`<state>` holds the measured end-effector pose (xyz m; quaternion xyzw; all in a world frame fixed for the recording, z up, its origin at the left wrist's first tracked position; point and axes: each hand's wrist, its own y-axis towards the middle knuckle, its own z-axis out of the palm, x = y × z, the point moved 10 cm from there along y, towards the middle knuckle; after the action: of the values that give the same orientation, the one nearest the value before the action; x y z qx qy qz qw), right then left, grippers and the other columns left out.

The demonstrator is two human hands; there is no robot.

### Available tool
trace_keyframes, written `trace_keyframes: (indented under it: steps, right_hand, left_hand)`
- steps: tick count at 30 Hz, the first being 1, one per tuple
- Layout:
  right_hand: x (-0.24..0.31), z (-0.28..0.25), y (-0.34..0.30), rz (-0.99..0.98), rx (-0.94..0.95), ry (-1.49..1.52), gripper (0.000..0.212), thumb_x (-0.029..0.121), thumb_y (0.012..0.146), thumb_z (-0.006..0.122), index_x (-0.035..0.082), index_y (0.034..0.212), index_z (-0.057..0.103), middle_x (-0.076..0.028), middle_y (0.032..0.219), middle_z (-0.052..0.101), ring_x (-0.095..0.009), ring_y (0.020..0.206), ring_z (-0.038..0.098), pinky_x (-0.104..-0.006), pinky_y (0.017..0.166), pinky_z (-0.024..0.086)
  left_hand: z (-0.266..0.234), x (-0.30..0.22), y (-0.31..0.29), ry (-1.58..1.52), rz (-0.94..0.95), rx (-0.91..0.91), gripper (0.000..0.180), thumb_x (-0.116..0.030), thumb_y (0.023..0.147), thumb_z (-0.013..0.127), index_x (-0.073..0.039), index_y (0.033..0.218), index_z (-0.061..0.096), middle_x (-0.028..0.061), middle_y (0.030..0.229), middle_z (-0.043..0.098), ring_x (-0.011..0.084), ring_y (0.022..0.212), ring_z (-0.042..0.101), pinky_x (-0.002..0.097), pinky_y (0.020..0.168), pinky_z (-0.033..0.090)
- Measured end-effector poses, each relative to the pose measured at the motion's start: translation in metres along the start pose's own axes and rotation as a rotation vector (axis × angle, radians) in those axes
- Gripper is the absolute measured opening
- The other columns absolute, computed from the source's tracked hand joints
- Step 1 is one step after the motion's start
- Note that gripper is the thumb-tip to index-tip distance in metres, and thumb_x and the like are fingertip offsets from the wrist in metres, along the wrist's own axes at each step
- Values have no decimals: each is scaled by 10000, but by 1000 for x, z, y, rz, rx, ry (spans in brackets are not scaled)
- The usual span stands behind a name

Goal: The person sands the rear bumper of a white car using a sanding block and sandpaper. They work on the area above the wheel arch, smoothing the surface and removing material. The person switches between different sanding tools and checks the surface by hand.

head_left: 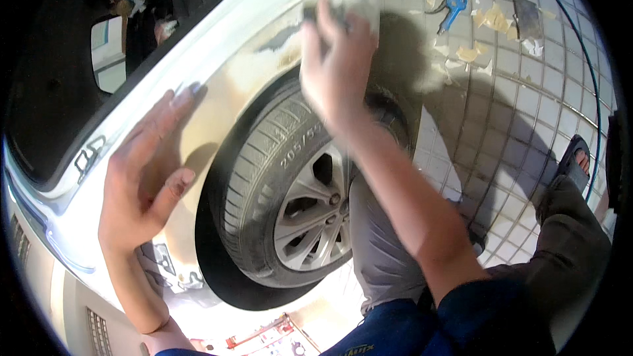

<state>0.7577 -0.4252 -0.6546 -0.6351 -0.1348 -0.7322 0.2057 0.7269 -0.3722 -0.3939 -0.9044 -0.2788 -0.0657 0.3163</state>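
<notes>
A white car's fender (217, 86) curves over the wheel, with beige and grey sanded patches (283, 36) along the arch. My left hand (148, 171) rests against the panel left of the tyre, fingers stretched and thumb apart, holding nothing. Over the upper part of the arch, my right hand (336, 59) presses a small dark pad (310, 13) to the surface. That hand is blurred, and its palm and fingers cover most of the pad. Below both hands sits the black tyre (260, 178) with a silver alloy rim (313, 211).
On the tiled floor (521, 102) at the right lie a blue blow gun (455, 5), torn paper scraps (494, 18) and a dark grey sheet (527, 18). A dark hose (587, 59) runs along the far right. My knee (379, 237) is close to the wheel.
</notes>
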Motion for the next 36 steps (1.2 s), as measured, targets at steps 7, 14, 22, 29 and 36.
trace_keyframes:
  steps: [7,14,22,29,36]
  right_hand:
    - [0,7,42,-99,87,88,357,233,1008,615,97,1324,710,-185,1257,662,-343,1072,532,-496,1016,431]
    - [7,3,37,-78,220,283,400,165,957,678,47,1339,695,-181,1155,663,-269,1021,580,-421,970,413]
    - [24,8,25,-146,225,191,380,202,986,663,29,1323,700,-188,1137,695,-288,955,540,-392,869,448]
    - [35,-12,-9,-195,99,281,372,172,956,689,19,1294,717,-187,1008,708,-309,1052,558,-439,955,428]
    - [29,-17,-18,-115,77,304,371,163,951,710,29,1297,711,-222,1154,693,-339,1066,583,-480,985,464]
  left_hand:
    - [-5,8,2,-68,-13,-6,659,-152,829,733,-30,1461,590,184,1470,611,406,1417,526,526,1230,341]
    - [3,11,4,-99,-22,-7,678,-89,789,714,-7,1451,590,199,1444,630,449,1407,524,542,1213,353]
    - [-7,6,-1,-90,-44,14,663,-75,805,688,15,1451,575,231,1436,625,451,1424,506,523,1221,335]
    - [-4,8,2,-83,-33,7,647,-30,807,652,29,1447,575,224,1439,627,446,1421,512,498,1199,361]
    - [-3,8,2,-97,-47,19,736,-29,746,680,12,1471,561,258,1463,594,449,1430,500,500,1225,320]
